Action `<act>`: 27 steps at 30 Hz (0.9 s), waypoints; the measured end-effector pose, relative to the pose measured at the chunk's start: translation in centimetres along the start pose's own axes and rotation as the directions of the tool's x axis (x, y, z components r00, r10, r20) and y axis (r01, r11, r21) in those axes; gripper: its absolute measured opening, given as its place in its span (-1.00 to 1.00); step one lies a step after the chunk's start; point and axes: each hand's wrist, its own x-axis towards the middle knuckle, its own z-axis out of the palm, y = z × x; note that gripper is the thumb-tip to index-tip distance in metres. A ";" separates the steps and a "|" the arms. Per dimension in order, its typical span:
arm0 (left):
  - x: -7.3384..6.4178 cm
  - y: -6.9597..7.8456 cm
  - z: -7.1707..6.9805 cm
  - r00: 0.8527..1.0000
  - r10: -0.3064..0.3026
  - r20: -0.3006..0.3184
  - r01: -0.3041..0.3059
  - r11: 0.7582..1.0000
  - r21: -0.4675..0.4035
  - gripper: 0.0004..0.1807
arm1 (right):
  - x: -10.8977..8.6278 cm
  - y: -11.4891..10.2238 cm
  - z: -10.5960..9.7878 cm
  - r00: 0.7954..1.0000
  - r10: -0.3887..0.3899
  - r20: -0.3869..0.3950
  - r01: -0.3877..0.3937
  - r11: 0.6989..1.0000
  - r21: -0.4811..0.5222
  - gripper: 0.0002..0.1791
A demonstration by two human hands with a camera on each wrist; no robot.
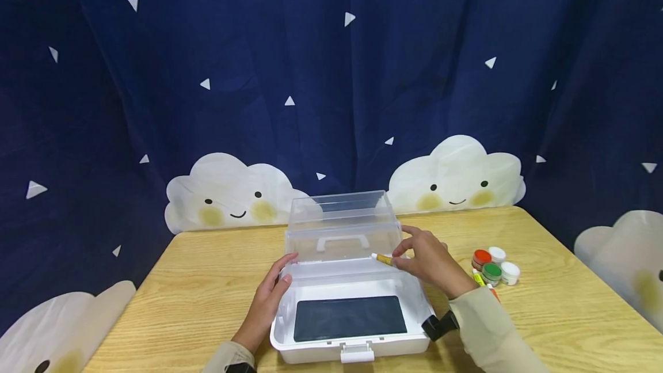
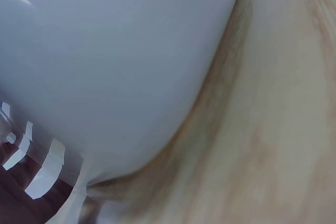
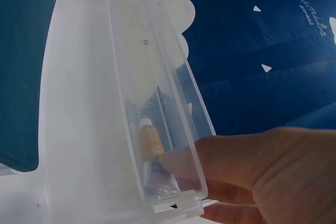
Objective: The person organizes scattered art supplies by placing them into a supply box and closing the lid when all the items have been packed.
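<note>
A white storage box (image 1: 357,345) with a dark panel (image 1: 349,318) in its bottom stands with its clear lid (image 1: 342,212) raised at the back. My right hand (image 1: 427,258) pinches a small ochre paint tube (image 1: 383,259) with a white cap. In the right wrist view, the tube (image 3: 152,142) lies along a narrow clear tray (image 3: 123,77), and my thumb (image 3: 184,161) touches it near its crimped end. My left hand (image 1: 266,298) rests on the box's left side, its fingers fairly straight. The left wrist view shows mostly the box's white wall (image 2: 115,66).
To the right on the wooden table (image 1: 207,281) are a red-lidded paint jar (image 1: 481,259), a green-lidded one (image 1: 491,273) and two white-lidded ones (image 1: 510,272). A yellow tube (image 1: 477,277) lies beside them, an orange one partly behind my sleeve. A dark blue curtain (image 1: 259,45) hangs behind.
</note>
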 end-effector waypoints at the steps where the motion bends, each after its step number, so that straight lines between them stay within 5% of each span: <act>1: 0.0 0.1 0.0 1.000 -0.003 -0.001 0.003 1.000 0.001 -0.58 | 0.0 0.0 0.0 1.000 0.002 0.000 -0.002 1.000 0.000 -0.97; 27: 0.1 0.0 0.0 1.000 0.000 0.007 0.000 1.000 -0.011 -0.58 | 0.0 0.1 0.0 1.000 -0.018 0.000 0.018 1.000 -0.021 -0.90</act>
